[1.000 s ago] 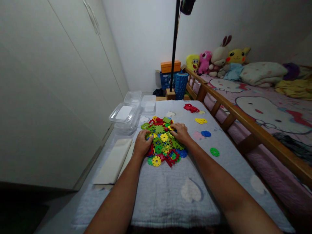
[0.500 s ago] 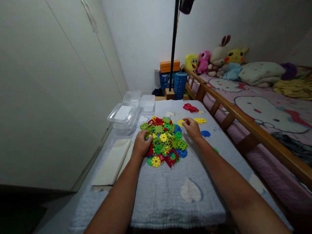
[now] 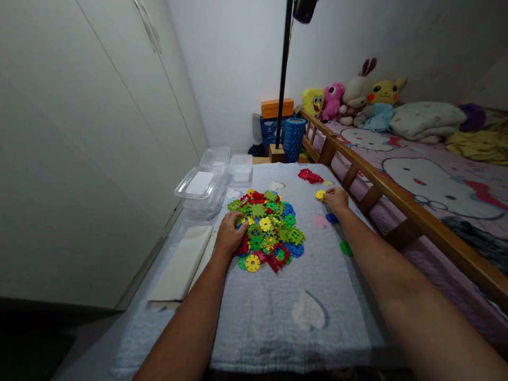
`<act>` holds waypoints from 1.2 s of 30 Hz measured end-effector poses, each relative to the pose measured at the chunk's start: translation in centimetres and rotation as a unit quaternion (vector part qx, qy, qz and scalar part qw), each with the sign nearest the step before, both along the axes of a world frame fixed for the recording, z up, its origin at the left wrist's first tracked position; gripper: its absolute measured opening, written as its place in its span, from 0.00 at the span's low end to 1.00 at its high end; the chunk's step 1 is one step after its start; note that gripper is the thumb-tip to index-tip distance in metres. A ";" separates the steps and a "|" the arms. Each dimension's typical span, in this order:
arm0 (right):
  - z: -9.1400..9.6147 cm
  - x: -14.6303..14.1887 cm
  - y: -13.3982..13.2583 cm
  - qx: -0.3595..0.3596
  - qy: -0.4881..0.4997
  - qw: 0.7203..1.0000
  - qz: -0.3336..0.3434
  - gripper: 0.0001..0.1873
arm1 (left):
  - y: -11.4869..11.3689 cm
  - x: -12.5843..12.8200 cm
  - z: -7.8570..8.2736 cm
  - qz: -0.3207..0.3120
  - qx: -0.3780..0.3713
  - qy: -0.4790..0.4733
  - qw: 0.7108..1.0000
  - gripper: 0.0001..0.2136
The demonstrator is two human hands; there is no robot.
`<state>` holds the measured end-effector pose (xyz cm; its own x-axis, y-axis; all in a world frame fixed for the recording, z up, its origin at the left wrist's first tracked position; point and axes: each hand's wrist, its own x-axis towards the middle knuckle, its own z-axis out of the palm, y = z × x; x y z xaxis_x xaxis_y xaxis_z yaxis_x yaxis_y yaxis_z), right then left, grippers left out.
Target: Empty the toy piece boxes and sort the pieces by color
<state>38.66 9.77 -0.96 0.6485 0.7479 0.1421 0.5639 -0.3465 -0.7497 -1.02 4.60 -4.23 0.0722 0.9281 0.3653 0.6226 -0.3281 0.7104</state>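
Observation:
A pile of plastic building pieces [image 3: 259, 211] in red, yellow, green and blue, some flower-shaped discs and some notched squares, lies mid-table. Against its left edge rests my left hand [image 3: 230, 233], thumb apart from the loosely curved fingers, with no piece seen gripped. Over at the right, my right hand [image 3: 337, 199] pinches a yellow notched disc [image 3: 320, 195] at the small yellow group; the fingers partly cover those pieces. Just below that hand are blue discs [image 3: 332, 218], half hidden by my wrist. A green disc [image 3: 346, 247] lies beside my forearm, and red pieces [image 3: 310, 175] sit farther back.
Clear plastic boxes [image 3: 202, 185] stand at the back left of the cloth-covered table [image 3: 262, 317]. A folded cream cloth or paper [image 3: 182, 263] lies in front of them. The wooden bed rail [image 3: 369, 188] runs along the right, and a black pole [image 3: 282, 79] rises behind.
My right hand has moved right from the pile's edge to the yellow group, carrying a yellow disc. My left hand has stayed at the pile.

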 end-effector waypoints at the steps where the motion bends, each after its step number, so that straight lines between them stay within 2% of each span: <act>1: 0.1 -0.1 0.1 0.001 -0.003 1.000 0.000 0.10 | 0.0 0.0 0.0 0.000 -0.001 0.000 1.000 0.11; 5: 0.7 -0.7 -0.6 0.017 -0.015 1.000 0.011 0.07 | 0.0 0.0 0.0 -0.005 -0.002 0.003 1.000 0.11; 9: 1.0 -2.6 -2.9 0.043 -0.017 0.997 0.055 0.05 | 0.0 0.0 -0.1 -0.007 -0.002 0.003 1.000 0.11; 12: 0.6 -5.3 -5.3 0.046 -0.012 0.985 0.163 0.06 | 0.0 0.0 -0.1 -0.007 -0.003 0.003 1.000 0.11; 15: -0.4 -8.1 -7.1 0.049 -0.041 0.959 0.276 0.07 | 0.0 -0.1 -0.1 -0.010 -0.005 0.007 1.000 0.12; 18: -1.9 -9.9 -7.7 0.055 -0.108 0.938 0.325 0.10 | 0.0 -0.1 -0.1 -0.012 -0.004 0.009 1.000 0.12; 24: -3.8 -10.3 -6.9 -0.002 -0.184 0.934 0.307 0.15 | -0.1 -0.1 -0.1 -0.011 -0.004 0.011 1.000 0.12; 31: -4.0 -9.8 -6.8 0.004 -0.169 0.933 0.316 0.05 | -0.1 -0.1 0.0 -0.013 -0.001 0.016 1.000 0.12; 36: -4.0 -10.3 -7.1 0.002 -0.182 0.933 0.311 0.12 | 0.0 -0.1 -0.1 -0.013 0.011 0.014 1.000 0.12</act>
